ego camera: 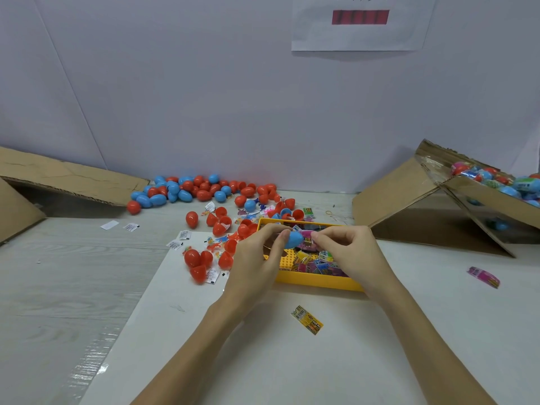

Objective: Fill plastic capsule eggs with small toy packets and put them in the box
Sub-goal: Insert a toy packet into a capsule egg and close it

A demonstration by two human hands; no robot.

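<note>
You're mid-fill: left hand (257, 255) grips a blue egg half (293, 239) over the yellow tray (318, 280), right hand (344, 247) pinches a pink packet (306, 233) at its open mouth, not yet in. Done so far: cardboard box (479, 197) at right already holds plenty of filled eggs. Left: big pile of red/blue eggs (201, 190) by the wall, open red halves (201, 263) nearby, packets in tray. Prob. lots to go.

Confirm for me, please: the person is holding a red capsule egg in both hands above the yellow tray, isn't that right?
Not quite: the head view shows the capsule egg is blue, not red. Both the left hand and right hand do hold it above the yellow tray.
</note>
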